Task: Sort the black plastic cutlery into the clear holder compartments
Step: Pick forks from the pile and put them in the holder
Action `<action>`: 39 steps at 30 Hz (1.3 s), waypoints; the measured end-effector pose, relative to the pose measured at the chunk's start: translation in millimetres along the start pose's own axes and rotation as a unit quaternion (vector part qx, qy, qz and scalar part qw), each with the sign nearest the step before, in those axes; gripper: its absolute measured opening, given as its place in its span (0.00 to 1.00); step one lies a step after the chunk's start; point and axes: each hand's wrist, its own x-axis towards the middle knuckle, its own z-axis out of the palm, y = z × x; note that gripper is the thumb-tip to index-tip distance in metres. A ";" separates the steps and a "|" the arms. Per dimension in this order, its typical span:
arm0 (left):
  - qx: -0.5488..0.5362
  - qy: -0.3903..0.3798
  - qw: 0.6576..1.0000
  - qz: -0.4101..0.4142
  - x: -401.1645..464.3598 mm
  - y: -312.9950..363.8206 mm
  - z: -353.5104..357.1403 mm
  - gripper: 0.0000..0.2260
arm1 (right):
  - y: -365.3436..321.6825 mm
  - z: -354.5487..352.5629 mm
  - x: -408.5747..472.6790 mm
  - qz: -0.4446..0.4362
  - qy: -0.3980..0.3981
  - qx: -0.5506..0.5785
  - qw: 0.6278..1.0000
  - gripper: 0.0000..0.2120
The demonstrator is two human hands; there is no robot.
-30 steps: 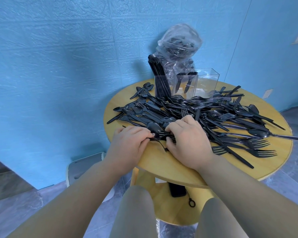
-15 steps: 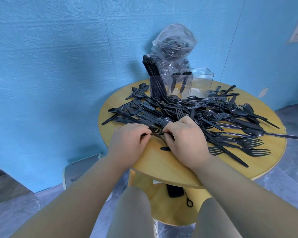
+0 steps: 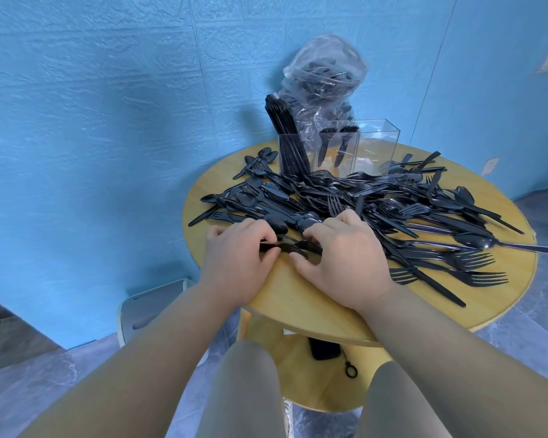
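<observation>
No brand, label or writing is legible to me anywhere in the head view. Both forearms reach forward and down over the near edge of the round wooden table (image 3: 298, 298), backs of the hands facing up. My left hand (image 3: 238, 260) has its fingers curled and pinches the handle end of a small bundle of forks (image 3: 293, 247); my right hand (image 3: 342, 263), also curled, grips the tine end of the same bundle, thumb tucked beneath. The two hands sit just beside each other, the bundle bridging the gap between them. Beyond the knuckles, the heap of black plastic cutlery (image 3: 377, 207) spreads across the tabletop: spoons, knives and forks mixed, with loose forks lying to the right. At the far edge stands the clear holder (image 3: 377, 143); its left compartment is packed with upright black pieces, the middle one holds a few forks standing tines up, and I cannot tell what the right one contains. A clear plastic bag (image 3: 325, 74) of more cutlery stands behind the holder, against the blue wall (image 3: 108, 121).
</observation>
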 end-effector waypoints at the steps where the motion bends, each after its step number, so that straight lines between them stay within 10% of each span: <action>1: -0.008 -0.003 1.000 -0.001 -0.1 0.4 -0.2 0.04 | 0.9 1.0 0.2 -0.002 -0.006 -0.007 1.000 0.20; 9: -0.032 -0.031 0.999 0.011 0.5 0.2 -1.5 0.10 | 3.5 3.2 0.8 -0.025 -0.002 0.017 1.000 0.05; 39: 0.064 -0.087 0.991 0.076 4.5 -4.8 -11.8 0.14 | 13.9 -28.3 8.7 -0.041 0.004 0.070 0.997 0.05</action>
